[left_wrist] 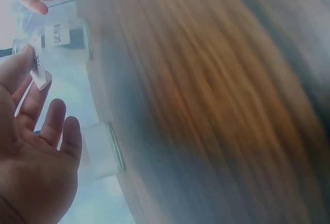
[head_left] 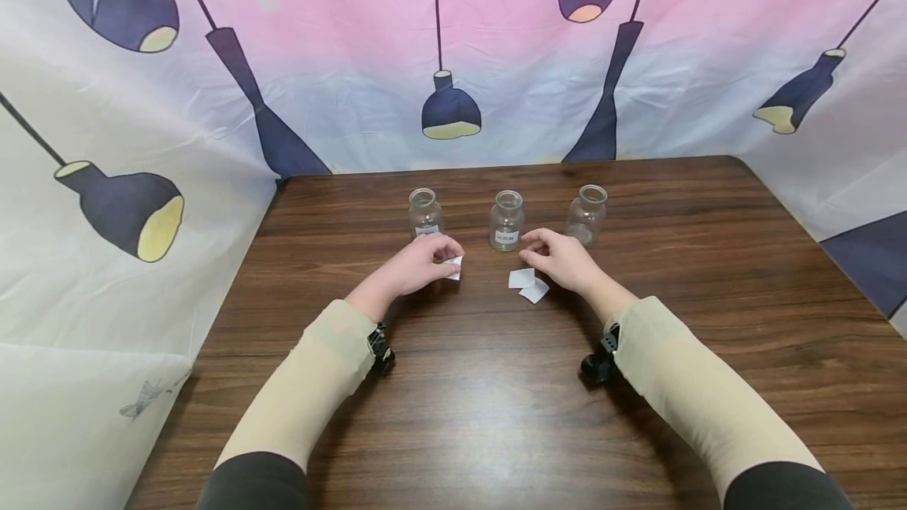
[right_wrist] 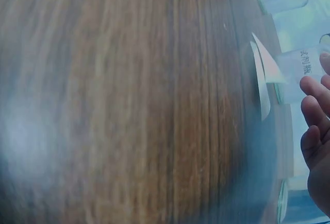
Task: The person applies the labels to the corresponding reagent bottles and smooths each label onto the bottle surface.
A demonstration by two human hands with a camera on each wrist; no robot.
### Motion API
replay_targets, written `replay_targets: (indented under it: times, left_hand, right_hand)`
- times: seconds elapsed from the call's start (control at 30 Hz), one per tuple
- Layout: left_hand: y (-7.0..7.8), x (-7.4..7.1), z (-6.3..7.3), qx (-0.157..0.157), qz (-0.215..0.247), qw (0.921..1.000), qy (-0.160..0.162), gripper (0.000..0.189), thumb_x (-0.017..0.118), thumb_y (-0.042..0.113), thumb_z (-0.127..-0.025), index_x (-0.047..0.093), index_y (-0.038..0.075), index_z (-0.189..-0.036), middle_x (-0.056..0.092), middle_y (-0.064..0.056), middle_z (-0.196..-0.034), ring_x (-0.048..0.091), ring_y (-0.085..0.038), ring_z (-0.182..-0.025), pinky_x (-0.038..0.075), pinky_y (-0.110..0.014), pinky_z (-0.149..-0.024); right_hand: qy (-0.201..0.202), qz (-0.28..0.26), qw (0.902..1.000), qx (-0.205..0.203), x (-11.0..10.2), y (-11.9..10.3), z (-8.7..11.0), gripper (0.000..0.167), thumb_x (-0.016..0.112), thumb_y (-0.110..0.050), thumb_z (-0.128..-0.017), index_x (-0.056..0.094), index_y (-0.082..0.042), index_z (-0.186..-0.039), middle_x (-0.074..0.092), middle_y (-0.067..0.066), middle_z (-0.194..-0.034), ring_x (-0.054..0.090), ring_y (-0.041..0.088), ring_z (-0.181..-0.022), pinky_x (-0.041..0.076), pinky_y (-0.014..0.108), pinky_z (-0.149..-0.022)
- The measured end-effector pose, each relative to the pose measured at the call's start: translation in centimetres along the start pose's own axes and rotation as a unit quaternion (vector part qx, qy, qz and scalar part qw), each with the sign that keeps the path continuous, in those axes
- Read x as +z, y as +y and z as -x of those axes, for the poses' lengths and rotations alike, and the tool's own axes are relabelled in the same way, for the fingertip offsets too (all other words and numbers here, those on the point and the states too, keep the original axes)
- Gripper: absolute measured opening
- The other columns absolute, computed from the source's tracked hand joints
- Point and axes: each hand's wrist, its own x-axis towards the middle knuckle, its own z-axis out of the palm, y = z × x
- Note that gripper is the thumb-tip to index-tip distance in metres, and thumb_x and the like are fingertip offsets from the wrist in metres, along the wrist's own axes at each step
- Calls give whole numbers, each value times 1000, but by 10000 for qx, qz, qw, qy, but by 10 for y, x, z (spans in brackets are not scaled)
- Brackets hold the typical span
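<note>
Thumb and fingers of my left hand (head_left: 421,262) pinch a small white label (left_wrist: 40,74) with dark print, held in front of the left glass jar (head_left: 423,207). That jar carries a white label, partly hidden by the hand. My right hand (head_left: 563,258) has loosely bent fingers and nothing shows between them. It hovers just right of the middle glass jar (head_left: 506,215), which bears a printed label on its front. Below that hand two white paper pieces (head_left: 521,279) lie overlapping on the table. Behind its knuckles stands the right glass jar (head_left: 586,215), with no label visible.
The three open-topped jars stand in a row toward the back of the dark wooden table (head_left: 489,384). A patterned cloth (head_left: 368,61) with printed lamps hangs behind the table and along its sides.
</note>
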Motion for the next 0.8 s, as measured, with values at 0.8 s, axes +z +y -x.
replay_targets:
  times: [0.8]
  left_hand:
    - [24, 20, -23, 137, 489, 9981, 354, 24, 64, 14, -89, 61, -1, -107, 56, -7, -96, 52, -20, -92, 43, -33, -85]
  right_hand:
    - [-417, -1854, 9807, 468, 9, -23, -2, 27, 61, -23, -91, 65, -4, -110, 70, 10, -94, 58, 18, -78, 45, 28, -64]
